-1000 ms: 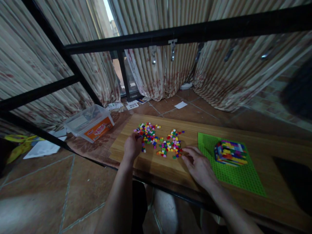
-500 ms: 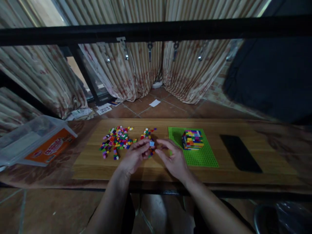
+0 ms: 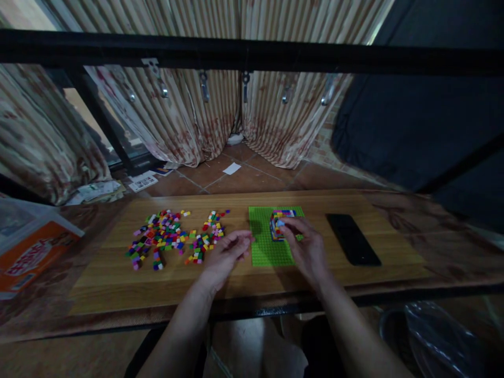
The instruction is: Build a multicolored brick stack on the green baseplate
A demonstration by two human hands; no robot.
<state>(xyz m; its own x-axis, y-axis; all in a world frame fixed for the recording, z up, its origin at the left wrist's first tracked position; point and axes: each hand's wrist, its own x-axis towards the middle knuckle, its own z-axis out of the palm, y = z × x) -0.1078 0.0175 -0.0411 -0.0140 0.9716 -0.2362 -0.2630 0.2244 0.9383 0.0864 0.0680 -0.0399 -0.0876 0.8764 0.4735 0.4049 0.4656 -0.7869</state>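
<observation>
My right hand [image 3: 309,249] pinches a small light blue toy brick [image 3: 280,223] between thumb and fingertips, at the front of a multicoloured brick structure [image 3: 277,215]. The fingers hide much of that structure, and I cannot tell whether the brick touches it. The structure stands on a green studded baseplate [image 3: 263,254]. My left hand [image 3: 226,256] hovers by the plate's left edge, its fingers loosely bent and apart from the thumb, with nothing visible in them.
Loose coloured bricks lie in a large pile [image 3: 165,231] and a smaller pile [image 3: 202,244] on the wooden board [image 3: 106,283]. A black phone [image 3: 353,240] rests right of the baseplate. A clear box with an orange label [image 3: 37,257] stands far left.
The light blue brick has passed from my left hand to my right, which has carried it over to the structure. My left hand has let go. The view has turned right.
</observation>
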